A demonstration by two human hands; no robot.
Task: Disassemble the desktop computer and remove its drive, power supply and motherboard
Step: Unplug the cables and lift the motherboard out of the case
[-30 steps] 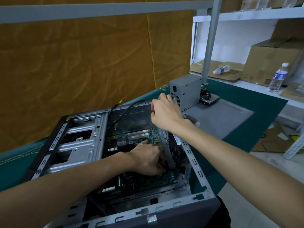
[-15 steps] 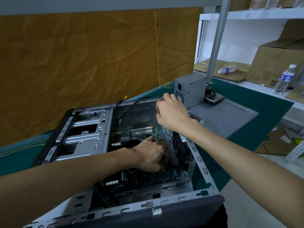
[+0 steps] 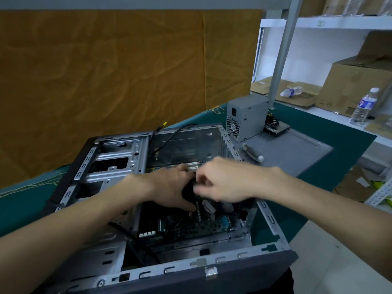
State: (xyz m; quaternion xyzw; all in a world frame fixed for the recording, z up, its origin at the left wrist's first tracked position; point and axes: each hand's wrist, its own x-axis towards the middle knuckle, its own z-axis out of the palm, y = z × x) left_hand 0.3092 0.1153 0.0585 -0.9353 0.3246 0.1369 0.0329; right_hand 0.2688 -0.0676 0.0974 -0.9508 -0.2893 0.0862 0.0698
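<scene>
Two hands deep inside the open case [image 3: 118,164], lying on its side near the front left edge of the green table [image 3: 331,149]. Left hand [image 3: 169,187] low over the motherboard [image 3: 186,225], fingers curled round a dark block [image 3: 187,190] at the board's middle; blurred, so grip only partly legible. Right hand [image 3: 224,181] just beside it, fingers bent and pinched at something small by the same block; cannot tell exactly what is held. Motherboard still seated on the case floor, white slots [image 3: 194,166] showing just beyond the knuckles. Black cable [image 3: 169,136] trailing over the case's far rim. Power supply [image 3: 246,117] out of the case, standing upright toward the far right part of the table on the grey side panel [image 3: 297,153]. Drive [image 3: 277,127] flat just behind it, touching or nearly so. Screwdriver [image 3: 253,152] lying on the panel's near edge, beside the case wall. Bottle [image 3: 363,107] upright on the shelf at right, well apart.
</scene>
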